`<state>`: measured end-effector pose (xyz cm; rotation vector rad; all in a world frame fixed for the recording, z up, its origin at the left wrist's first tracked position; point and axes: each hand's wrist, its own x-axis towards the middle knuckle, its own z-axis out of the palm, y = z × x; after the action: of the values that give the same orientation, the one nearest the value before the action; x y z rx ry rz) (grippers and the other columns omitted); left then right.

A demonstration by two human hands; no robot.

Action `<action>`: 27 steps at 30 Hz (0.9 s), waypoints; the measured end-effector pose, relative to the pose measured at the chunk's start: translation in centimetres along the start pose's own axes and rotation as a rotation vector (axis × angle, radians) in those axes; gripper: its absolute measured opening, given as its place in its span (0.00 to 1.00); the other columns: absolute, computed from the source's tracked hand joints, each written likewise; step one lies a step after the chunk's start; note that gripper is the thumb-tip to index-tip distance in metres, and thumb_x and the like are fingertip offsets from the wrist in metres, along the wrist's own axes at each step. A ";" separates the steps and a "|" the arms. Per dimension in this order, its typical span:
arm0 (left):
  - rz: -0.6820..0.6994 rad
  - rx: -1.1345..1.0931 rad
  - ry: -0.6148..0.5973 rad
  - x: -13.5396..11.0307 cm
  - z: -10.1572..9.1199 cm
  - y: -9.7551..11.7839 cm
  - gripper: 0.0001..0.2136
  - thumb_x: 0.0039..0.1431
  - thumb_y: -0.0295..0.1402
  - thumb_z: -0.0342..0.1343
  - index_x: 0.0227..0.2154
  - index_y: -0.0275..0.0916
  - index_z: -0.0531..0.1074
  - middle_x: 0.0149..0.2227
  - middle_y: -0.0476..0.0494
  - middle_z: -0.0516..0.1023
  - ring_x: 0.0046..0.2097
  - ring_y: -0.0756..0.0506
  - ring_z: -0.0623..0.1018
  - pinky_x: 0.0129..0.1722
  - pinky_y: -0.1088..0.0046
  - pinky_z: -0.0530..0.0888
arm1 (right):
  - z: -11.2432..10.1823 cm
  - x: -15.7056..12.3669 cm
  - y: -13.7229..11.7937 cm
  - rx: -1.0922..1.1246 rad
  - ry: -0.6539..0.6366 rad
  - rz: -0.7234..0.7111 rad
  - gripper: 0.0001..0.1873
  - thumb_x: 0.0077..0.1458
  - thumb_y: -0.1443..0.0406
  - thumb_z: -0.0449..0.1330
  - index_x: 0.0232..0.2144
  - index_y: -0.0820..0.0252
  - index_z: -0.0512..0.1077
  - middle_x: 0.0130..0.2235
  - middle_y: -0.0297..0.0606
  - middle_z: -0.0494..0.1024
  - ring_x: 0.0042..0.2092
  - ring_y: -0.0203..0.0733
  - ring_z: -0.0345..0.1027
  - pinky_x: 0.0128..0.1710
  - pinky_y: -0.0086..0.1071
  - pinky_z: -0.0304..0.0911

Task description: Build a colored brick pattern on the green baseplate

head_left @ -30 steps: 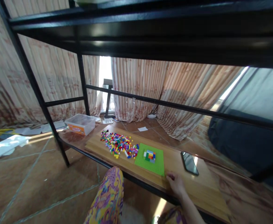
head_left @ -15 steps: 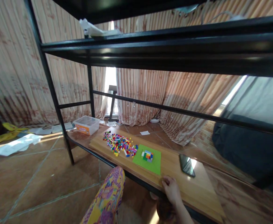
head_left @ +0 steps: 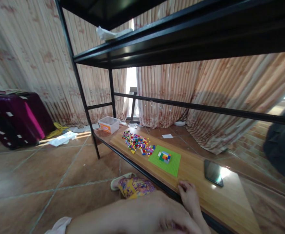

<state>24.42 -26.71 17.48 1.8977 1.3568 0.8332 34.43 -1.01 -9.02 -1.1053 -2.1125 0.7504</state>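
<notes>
My right hand [head_left: 189,195] rests on the front edge of the wooden board [head_left: 193,177], its fingers curled in. What lies in them, if anything, is hidden. Across the bottom of the view reaches my left forearm, with my left hand [head_left: 168,209] close beside the right wrist, below the board's edge. That hand is smeared by motion and its fingers hardly show. A green baseplate [head_left: 165,170] lies beyond my right hand, bearing a small build of coloured bricks [head_left: 165,157]. Left of the plate is a spread pile of loose toy bricks [head_left: 137,141].
A dark phone [head_left: 213,173] lies on the board at the right. At the far left end stands a clear plastic box [head_left: 109,124] with an orange label. The black metal shelf frame [head_left: 84,94] surrounds the board. A purple suitcase [head_left: 18,118] stands on the tiled floor.
My left arm has come into view from below, its hand now near my right wrist. The view has swung left, showing the suitcase. My right hand stays at the board's edge.
</notes>
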 end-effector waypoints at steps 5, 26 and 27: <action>-0.346 0.060 0.222 0.0 1.0 -9.9 0.13 0.57 0.30 0.50 0.40 0.38 0.78 0.37 0.44 0.81 0.37 0.47 0.79 0.38 0.76 0.73 | -0.3 -1.1 0.5 -0.009 -0.009 0.000 0.18 0.51 0.58 0.52 0.36 0.61 0.77 0.42 0.49 0.74 0.48 0.52 0.69 0.50 0.41 0.62; -0.576 0.675 0.365 3.8 -11.8 -31.6 0.17 0.59 0.23 0.45 0.48 0.37 0.72 0.45 0.37 0.73 0.42 0.44 0.77 0.44 0.70 0.72 | 0.1 -3.4 1.6 -0.143 0.153 0.009 0.23 0.53 0.50 0.54 0.38 0.60 0.78 0.45 0.47 0.73 0.49 0.53 0.69 0.52 0.47 0.63; -0.558 0.679 0.339 4.1 -12.1 -32.1 0.18 0.59 0.22 0.45 0.49 0.37 0.72 0.46 0.37 0.73 0.42 0.44 0.77 0.43 0.70 0.72 | 0.2 -3.6 1.5 -0.159 0.165 0.012 0.23 0.53 0.50 0.54 0.39 0.60 0.77 0.46 0.47 0.73 0.49 0.53 0.68 0.52 0.47 0.63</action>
<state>-1.58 -12.99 -0.64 1.7034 2.4695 0.4390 36.64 -3.43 -11.18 -1.2206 -2.0537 0.4848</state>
